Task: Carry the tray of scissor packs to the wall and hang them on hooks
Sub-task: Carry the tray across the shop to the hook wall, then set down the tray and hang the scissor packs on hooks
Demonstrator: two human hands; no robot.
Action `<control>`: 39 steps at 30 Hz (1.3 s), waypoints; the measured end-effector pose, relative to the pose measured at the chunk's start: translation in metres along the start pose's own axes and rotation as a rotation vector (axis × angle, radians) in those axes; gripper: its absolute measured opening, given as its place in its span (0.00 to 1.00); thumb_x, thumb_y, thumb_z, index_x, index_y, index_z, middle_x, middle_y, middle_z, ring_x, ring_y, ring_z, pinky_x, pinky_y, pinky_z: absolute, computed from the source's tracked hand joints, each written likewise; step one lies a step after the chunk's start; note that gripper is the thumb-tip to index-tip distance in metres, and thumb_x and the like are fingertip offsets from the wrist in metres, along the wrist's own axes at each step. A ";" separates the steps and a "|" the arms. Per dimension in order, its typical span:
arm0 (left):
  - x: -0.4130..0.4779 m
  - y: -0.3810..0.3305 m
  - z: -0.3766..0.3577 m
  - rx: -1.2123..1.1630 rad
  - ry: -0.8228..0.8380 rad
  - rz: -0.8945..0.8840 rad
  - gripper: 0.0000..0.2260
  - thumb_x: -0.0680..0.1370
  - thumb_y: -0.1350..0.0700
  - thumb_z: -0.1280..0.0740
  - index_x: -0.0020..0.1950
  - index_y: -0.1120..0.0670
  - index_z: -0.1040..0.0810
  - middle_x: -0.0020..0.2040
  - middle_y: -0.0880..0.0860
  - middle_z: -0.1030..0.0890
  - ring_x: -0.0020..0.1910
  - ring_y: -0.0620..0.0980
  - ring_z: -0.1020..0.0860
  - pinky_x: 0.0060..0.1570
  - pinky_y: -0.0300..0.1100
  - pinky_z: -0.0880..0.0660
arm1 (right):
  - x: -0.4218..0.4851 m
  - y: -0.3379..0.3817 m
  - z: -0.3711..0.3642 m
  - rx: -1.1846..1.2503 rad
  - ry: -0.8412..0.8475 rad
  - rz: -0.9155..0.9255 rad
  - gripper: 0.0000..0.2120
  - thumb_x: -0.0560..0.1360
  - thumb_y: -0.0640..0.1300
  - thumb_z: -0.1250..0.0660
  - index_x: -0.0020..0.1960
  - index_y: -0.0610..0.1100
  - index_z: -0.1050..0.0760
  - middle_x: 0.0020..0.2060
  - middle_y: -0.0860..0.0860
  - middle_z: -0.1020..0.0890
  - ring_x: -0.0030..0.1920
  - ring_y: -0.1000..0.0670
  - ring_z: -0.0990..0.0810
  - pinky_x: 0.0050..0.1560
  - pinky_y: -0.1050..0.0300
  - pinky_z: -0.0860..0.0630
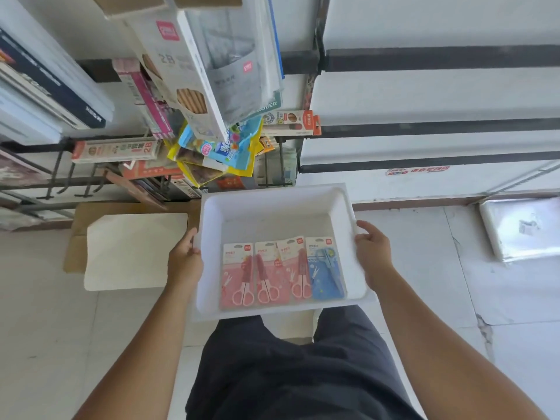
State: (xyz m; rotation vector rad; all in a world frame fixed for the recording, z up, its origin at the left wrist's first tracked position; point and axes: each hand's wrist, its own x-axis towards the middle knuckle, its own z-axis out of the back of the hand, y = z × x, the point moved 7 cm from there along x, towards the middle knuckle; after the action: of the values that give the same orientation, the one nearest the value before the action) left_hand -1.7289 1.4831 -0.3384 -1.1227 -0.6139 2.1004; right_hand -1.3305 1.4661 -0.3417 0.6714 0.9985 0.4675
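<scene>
We're mid-carry, facing the wall rack [91,177] of hanging stationery. White tray [274,207] is level at waist height, left hand [185,262] and right hand [374,256] each clamped on a side rim. Four scissor packs [283,272] lie side by side at the near end, long axes toward the wall, handles toward us. Next: free one hand, find a hook.

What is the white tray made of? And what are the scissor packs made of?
The tray looks like matte white plastic or foam: smooth moulded walls and rounded corners, so I can't tell which. The scissor packs look like printed card behind clear plastic, judging by the faint shine. The scissor handles seem to be coloured plastic.
</scene>
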 end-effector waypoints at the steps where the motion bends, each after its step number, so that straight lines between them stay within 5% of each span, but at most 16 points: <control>1: 0.000 -0.001 0.001 0.009 -0.008 -0.001 0.23 0.82 0.61 0.44 0.76 0.47 0.32 0.76 0.54 0.29 0.71 0.58 0.29 0.67 0.57 0.28 | -0.002 0.001 -0.001 -0.009 -0.012 -0.001 0.22 0.81 0.34 0.47 0.71 0.46 0.27 0.45 0.47 0.20 0.37 0.49 0.26 0.36 0.58 0.28; 4: -0.009 -0.007 0.006 0.112 -0.132 -0.052 0.19 0.82 0.61 0.41 0.72 0.52 0.27 0.72 0.55 0.24 0.69 0.59 0.26 0.66 0.58 0.28 | -0.012 0.006 -0.001 -0.123 -0.085 0.063 0.21 0.80 0.36 0.43 0.70 0.48 0.26 0.65 0.46 0.23 0.57 0.44 0.22 0.55 0.49 0.24; 7: -0.031 -0.031 0.011 0.414 -0.339 -0.250 0.15 0.80 0.63 0.39 0.63 0.54 0.20 0.64 0.56 0.19 0.62 0.62 0.24 0.59 0.57 0.30 | -0.031 0.023 -0.005 -0.321 -0.200 0.277 0.19 0.79 0.35 0.41 0.67 0.47 0.24 0.69 0.47 0.25 0.68 0.42 0.28 0.69 0.42 0.32; 9: -0.045 -0.044 -0.001 0.515 -0.318 -0.382 0.14 0.79 0.64 0.38 0.61 0.54 0.19 0.61 0.55 0.17 0.60 0.62 0.24 0.57 0.54 0.31 | -0.043 0.034 -0.014 -0.292 -0.178 0.407 0.17 0.79 0.35 0.41 0.64 0.47 0.23 0.66 0.49 0.23 0.65 0.44 0.26 0.66 0.43 0.28; 12: -0.061 -0.052 -0.039 0.544 -0.073 -0.467 0.15 0.80 0.64 0.38 0.65 0.54 0.20 0.63 0.54 0.18 0.59 0.58 0.20 0.54 0.51 0.24 | -0.048 0.030 -0.037 -0.304 -0.014 0.393 0.16 0.80 0.36 0.41 0.63 0.49 0.22 0.65 0.52 0.23 0.61 0.48 0.22 0.59 0.50 0.23; 15: -0.053 -0.032 -0.076 0.574 0.165 -0.272 0.18 0.82 0.60 0.39 0.72 0.55 0.27 0.69 0.55 0.23 0.62 0.57 0.20 0.52 0.46 0.20 | -0.039 0.005 -0.059 -0.450 0.123 0.200 0.19 0.79 0.39 0.42 0.67 0.51 0.24 0.69 0.52 0.26 0.62 0.46 0.22 0.57 0.51 0.24; 19: -0.034 -0.002 -0.102 0.824 0.337 -0.046 0.17 0.82 0.56 0.40 0.71 0.58 0.32 0.67 0.60 0.26 0.63 0.59 0.23 0.59 0.51 0.22 | -0.028 -0.024 -0.075 -0.689 0.253 -0.012 0.26 0.78 0.39 0.43 0.76 0.47 0.35 0.73 0.45 0.31 0.69 0.40 0.30 0.67 0.44 0.29; 24: -0.021 0.033 -0.126 0.945 0.485 0.044 0.32 0.81 0.60 0.39 0.82 0.53 0.50 0.76 0.59 0.38 0.71 0.61 0.31 0.67 0.52 0.29 | -0.019 -0.050 -0.092 -0.859 0.336 -0.126 0.32 0.80 0.42 0.43 0.81 0.40 0.50 0.76 0.41 0.40 0.73 0.38 0.38 0.72 0.42 0.36; 29: -0.007 0.027 -0.126 0.907 0.317 -0.058 0.24 0.80 0.51 0.37 0.76 0.51 0.36 0.73 0.58 0.35 0.66 0.61 0.30 0.63 0.53 0.28 | -0.012 -0.052 -0.101 -0.910 0.368 -0.032 0.27 0.79 0.43 0.43 0.78 0.43 0.40 0.72 0.42 0.38 0.70 0.39 0.36 0.70 0.44 0.33; 33: -0.003 0.031 -0.122 0.830 0.244 0.026 0.35 0.77 0.49 0.31 0.78 0.50 0.47 0.73 0.60 0.36 0.68 0.62 0.30 0.63 0.54 0.28 | -0.007 -0.051 -0.093 -0.886 0.292 0.012 0.32 0.77 0.46 0.36 0.78 0.46 0.43 0.68 0.43 0.35 0.69 0.40 0.34 0.66 0.45 0.32; 39: 0.004 0.032 -0.117 0.738 0.101 0.083 0.40 0.76 0.47 0.29 0.79 0.49 0.51 0.67 0.64 0.32 0.65 0.63 0.30 0.65 0.56 0.33 | -0.001 -0.054 -0.099 -0.942 0.254 -0.006 0.40 0.75 0.48 0.29 0.79 0.44 0.48 0.68 0.41 0.33 0.69 0.39 0.33 0.65 0.45 0.30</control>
State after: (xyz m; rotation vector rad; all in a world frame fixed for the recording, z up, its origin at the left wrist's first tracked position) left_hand -1.6422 1.4755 -0.4228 -0.8159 0.2601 2.0466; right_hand -1.4150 1.4564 -0.4157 -0.2433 0.8843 0.9447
